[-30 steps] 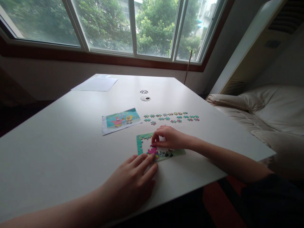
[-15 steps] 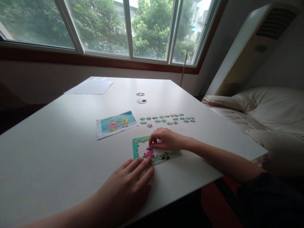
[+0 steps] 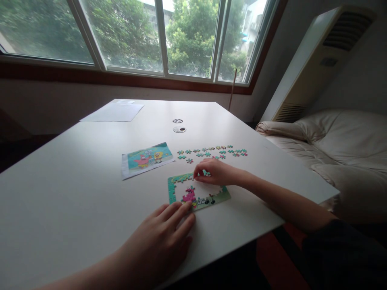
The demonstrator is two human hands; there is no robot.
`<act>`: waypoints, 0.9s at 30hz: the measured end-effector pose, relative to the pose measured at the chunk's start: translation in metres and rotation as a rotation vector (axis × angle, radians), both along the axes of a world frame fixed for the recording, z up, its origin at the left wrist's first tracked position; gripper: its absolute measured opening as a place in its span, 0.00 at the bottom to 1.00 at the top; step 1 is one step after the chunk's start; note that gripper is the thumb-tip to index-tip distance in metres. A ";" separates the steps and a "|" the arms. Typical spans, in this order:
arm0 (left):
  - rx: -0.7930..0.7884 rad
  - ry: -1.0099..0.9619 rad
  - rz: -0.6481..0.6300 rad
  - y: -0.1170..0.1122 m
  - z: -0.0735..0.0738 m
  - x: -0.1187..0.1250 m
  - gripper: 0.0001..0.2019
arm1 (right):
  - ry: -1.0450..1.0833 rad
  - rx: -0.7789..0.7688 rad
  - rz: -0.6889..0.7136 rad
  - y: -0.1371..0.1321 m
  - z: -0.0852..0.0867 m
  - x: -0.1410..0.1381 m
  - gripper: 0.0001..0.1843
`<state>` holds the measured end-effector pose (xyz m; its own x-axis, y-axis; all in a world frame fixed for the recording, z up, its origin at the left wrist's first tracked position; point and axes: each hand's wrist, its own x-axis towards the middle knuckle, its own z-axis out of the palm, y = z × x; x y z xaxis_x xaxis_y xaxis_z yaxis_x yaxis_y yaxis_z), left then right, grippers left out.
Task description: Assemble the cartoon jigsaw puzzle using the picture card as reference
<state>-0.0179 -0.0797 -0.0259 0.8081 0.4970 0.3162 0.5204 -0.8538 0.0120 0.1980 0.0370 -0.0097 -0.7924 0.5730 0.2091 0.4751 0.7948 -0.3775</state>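
- Your left hand (image 3: 160,241) lies flat on the desk (image 3: 75,181), grip spread, fingertips touching the near edge of the puzzle (image 3: 190,196).
- Your right hand (image 3: 216,173) rests on its far edge, grip pressed together; whether it pinches a piece cannot be told.
- Loose pieces (image 3: 211,152) lie just beyond.

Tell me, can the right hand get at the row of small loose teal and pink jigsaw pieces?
Probably yes: the right hand sits at the half-built puzzle's top edge, just short of the loose pieces, with only bare white table between.
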 end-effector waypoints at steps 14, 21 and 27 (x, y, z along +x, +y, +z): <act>-0.002 0.006 0.001 0.001 -0.003 -0.001 0.13 | -0.334 0.118 -0.592 0.058 0.021 0.100 0.10; -0.019 0.011 0.005 0.000 -0.002 -0.001 0.13 | -0.503 -0.058 -0.736 0.067 0.029 0.143 0.06; -0.016 0.009 0.004 -0.001 -0.002 -0.001 0.13 | -0.542 -0.304 -0.764 0.069 0.029 0.157 0.10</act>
